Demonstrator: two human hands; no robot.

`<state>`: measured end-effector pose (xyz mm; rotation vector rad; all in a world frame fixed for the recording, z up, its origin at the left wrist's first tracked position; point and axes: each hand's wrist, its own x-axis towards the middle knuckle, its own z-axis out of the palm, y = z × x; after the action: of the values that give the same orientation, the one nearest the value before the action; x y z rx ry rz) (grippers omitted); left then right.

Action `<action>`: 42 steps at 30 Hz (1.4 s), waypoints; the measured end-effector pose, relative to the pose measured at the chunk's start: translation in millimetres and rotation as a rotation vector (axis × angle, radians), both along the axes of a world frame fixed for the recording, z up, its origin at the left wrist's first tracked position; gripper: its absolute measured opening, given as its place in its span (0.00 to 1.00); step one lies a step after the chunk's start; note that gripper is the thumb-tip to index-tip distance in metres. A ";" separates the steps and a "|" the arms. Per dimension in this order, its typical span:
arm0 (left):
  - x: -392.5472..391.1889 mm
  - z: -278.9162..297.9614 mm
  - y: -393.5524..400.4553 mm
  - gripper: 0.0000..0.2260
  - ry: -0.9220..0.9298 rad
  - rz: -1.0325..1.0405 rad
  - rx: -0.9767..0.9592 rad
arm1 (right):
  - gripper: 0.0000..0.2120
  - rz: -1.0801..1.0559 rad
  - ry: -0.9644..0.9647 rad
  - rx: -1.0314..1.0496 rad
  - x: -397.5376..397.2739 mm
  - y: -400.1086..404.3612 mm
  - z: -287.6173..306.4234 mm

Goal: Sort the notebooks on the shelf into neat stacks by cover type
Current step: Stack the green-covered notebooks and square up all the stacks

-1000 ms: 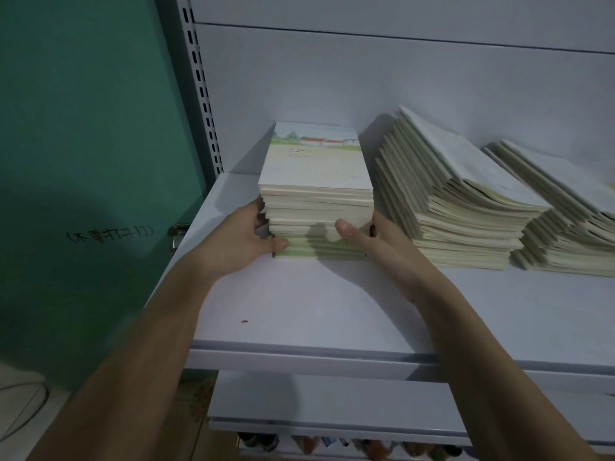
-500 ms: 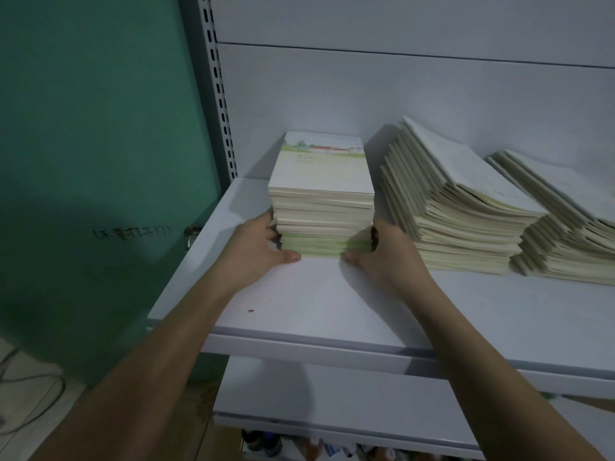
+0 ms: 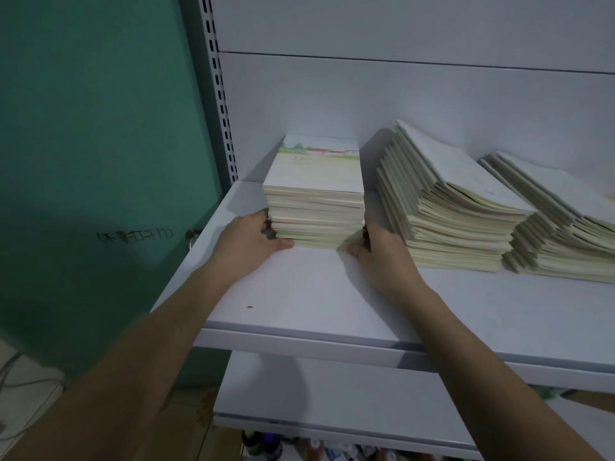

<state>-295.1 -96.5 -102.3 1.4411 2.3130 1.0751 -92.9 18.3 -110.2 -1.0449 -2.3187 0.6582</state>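
A squared stack of notebooks (image 3: 316, 194) with a landscape picture on the top cover stands at the left of the white shelf (image 3: 299, 294). My left hand (image 3: 248, 239) grips the stack's lower left side, thumb along the front bottom edge. On the lower right side my right hand (image 3: 379, 249) grips it, fingers tucked between this stack and the slanted stack of plain pale notebooks (image 3: 446, 207) beside it. A third, also slanted stack (image 3: 562, 224) lies further right, cut off by the frame edge.
A perforated shelf upright (image 3: 221, 94) rises at the left, and a green door (image 3: 93, 161) with handwriting and a metal knob lies beyond it. A lower shelf (image 3: 332, 404) sits beneath, with small bottles under it. A small red speck lies on the shelf front.
Both hands slid down from the middle of the landscape stack to its base. The stack stays on the shelf; the view shifted slightly left and down.
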 end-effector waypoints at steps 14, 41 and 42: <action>-19.6 7.2 7.5 0.13 -0.351 -0.128 0.045 | 0.07 -0.056 0.061 -0.029 -4.7 0.5 2.1; -5.4 15.7 77.7 0.27 -1.211 -0.134 0.255 | 0.25 -0.021 0.764 -0.921 -47.2 41.7 23.7; -4.4 18.9 75.5 0.27 -1.216 -0.124 0.257 | 0.28 -0.025 0.775 -0.910 -47.8 38.6 27.1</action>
<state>-299.5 -21.0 -83.4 0.5994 1.2227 1.6063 -140.7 56.8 -83.1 -0.8990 -1.3000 1.8131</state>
